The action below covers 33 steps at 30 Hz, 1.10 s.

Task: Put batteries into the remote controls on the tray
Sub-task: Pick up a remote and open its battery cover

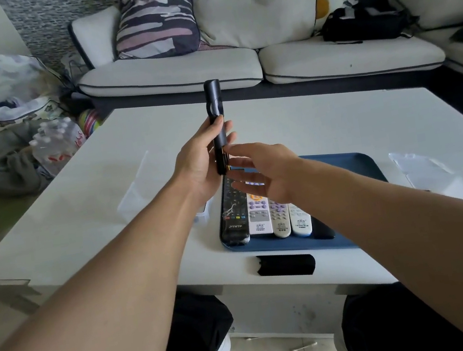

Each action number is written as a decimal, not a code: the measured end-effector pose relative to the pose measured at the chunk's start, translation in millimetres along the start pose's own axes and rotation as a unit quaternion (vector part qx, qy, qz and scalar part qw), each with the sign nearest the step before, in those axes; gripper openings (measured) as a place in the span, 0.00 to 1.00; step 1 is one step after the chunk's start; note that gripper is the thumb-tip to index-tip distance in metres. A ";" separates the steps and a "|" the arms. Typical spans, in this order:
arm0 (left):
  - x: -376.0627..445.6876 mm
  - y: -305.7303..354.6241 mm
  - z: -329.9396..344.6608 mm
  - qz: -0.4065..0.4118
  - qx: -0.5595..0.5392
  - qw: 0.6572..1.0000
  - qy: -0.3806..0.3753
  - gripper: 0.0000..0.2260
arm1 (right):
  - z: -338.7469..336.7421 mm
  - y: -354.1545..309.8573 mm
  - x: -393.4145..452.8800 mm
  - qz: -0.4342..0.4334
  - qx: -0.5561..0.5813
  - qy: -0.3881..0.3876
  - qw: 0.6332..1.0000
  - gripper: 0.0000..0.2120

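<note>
Your left hand [202, 161] grips the slim black remote [217, 126] above the blue plastic tray [353, 165]; your right hand [260, 176] reaches it with loose fingers. Its black cover [285, 265] lies off, before the tray; loading looks unfinished.

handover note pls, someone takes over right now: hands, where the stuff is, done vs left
Left hand grips the black remote upright above the tray.
Right hand is open, fingers at the remote's lower end, where something yellow shows.
Four remotes lie on the tray. A black cover lies on the table's near edge.
Done: cover apparently off.
Left: seat batteries, close it; the tray remotes' state can't be told.
</note>
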State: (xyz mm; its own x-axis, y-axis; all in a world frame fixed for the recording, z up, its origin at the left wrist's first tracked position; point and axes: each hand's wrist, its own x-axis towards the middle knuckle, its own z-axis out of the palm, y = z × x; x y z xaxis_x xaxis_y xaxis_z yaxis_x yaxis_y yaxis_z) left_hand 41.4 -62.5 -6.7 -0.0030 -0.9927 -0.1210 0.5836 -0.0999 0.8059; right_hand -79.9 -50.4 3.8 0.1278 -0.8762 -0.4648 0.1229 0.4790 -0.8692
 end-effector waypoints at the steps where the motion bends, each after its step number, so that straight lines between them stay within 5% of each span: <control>1: 0.2 -0.3 0.5 0.000 0.003 1.000 -0.003 0.08 | -0.6 0.0 -0.3 0.008 0.003 -0.009 1.000 0.09; 18: -1.2 -0.1 9.3 0.007 -0.011 0.999 -0.029 0.04 | -5.1 -6.5 -3.1 0.056 0.067 -0.038 0.995 0.12; 29: -5.0 -1.9 3.1 0.050 0.134 0.987 -0.070 0.02 | -3.2 -4.5 -7.2 0.068 0.058 -0.026 0.996 0.09; 33: -5.4 -5.7 4.2 0.041 0.154 0.986 -0.041 0.18 | -2.6 -3.4 -6.6 0.061 0.057 -0.019 0.996 0.07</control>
State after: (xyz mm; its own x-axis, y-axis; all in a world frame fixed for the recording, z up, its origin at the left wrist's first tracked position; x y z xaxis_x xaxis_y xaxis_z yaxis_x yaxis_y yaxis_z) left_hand 34.6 -56.8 -8.2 -0.0399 -0.9991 -0.0110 0.3108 -0.0229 0.9502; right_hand -83.7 -46.4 9.4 0.1849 -0.8095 -0.5573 0.2148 0.5866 -0.7809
